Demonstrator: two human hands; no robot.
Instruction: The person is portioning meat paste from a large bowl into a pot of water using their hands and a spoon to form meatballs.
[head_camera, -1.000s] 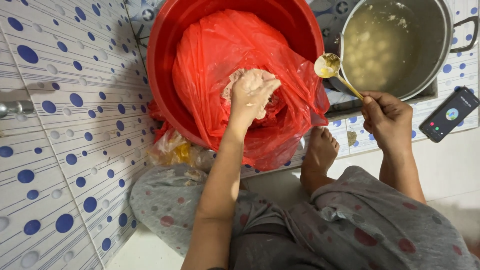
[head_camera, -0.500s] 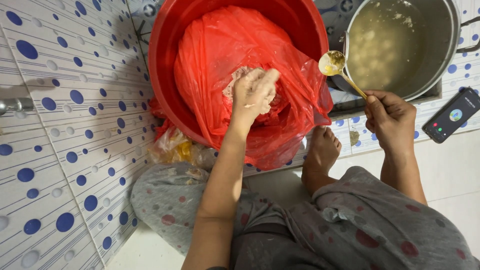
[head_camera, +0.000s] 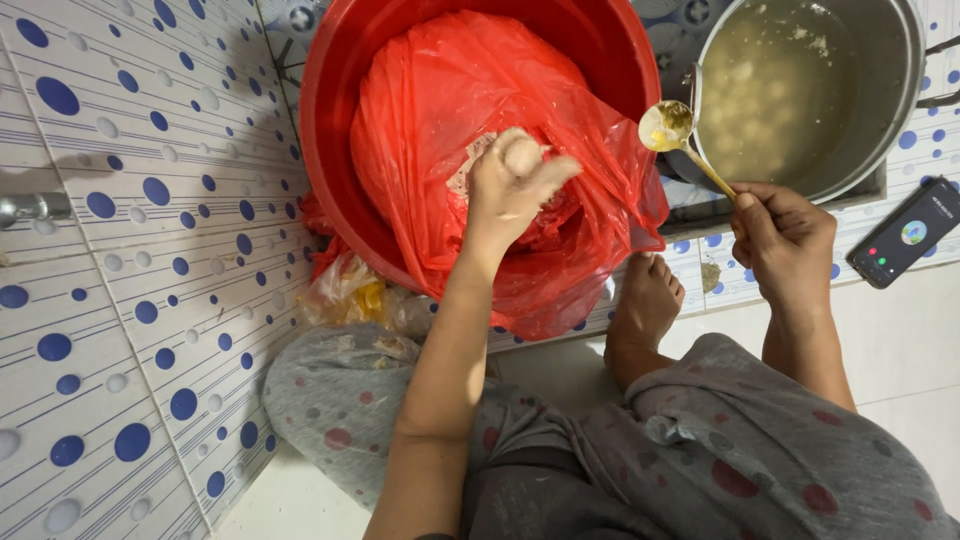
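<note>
The left hand (head_camera: 515, 185) is closed around a small pale ball of dough (head_camera: 522, 155), held between thumb and fingertips just above the red plastic bag (head_camera: 450, 90) that lines the red tub (head_camera: 335, 120). More pale dough lies in the bag's opening under the hand. The right hand (head_camera: 785, 240) grips the handle of a metal spoon (head_camera: 670, 125), its bowl raised between the tub and the steel pot (head_camera: 890, 110) of cloudy liquid with pale lumps. A phone (head_camera: 905, 232) lies on the floor near the right wrist, and a bare foot (head_camera: 645, 310) rests below the bag
</note>
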